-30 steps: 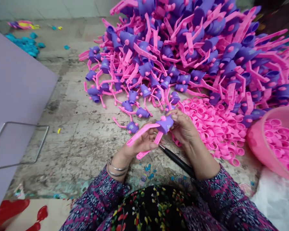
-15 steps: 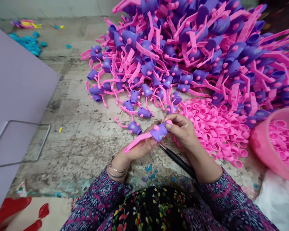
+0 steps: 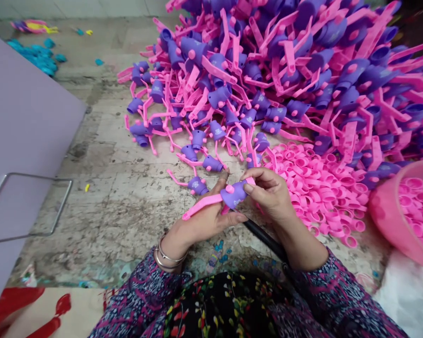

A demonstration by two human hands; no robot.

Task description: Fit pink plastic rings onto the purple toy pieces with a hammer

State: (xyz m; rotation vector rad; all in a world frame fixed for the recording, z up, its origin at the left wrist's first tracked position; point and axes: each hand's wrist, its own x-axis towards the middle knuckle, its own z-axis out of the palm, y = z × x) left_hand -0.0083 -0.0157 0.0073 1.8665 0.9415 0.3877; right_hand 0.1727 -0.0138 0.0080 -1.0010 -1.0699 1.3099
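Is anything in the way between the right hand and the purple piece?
Nothing visible: the right hand pinches the purple piece directly, near its pink tip. The left hand sits beneath one pink arm.

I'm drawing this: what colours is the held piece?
The piece is purple and pink, seen in the head view.

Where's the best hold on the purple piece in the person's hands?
Probably the right end of the purple piece, pinched from the right, where the right hand has it: its long pink arm slants off toward lower left, across the left hand.
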